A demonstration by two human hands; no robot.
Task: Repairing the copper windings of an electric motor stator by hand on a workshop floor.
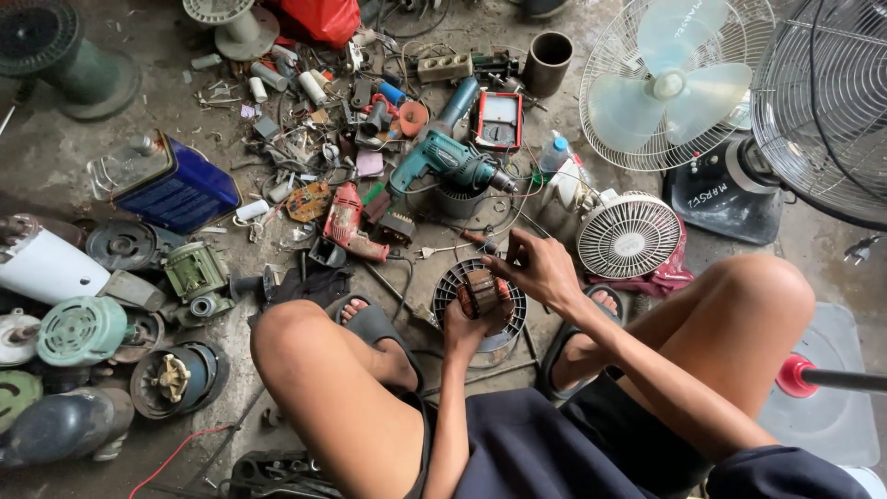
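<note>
Head view: the left hand is closed around a small brown copper-wound motor core with a metal frame, held up between the knees above a round grey slotted fan motor housing on the concrete floor. The right hand has its fingertips pinched on the top of the core. In my judgement the core is already out of its housing and still under inspection, with the teal electric drill and red drill lying unused nearby.

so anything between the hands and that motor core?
Nothing visible. The left hand grips the copper-wound motor core from below, and the right hand touches its top. It is held above a round slotted fan housing.
</note>
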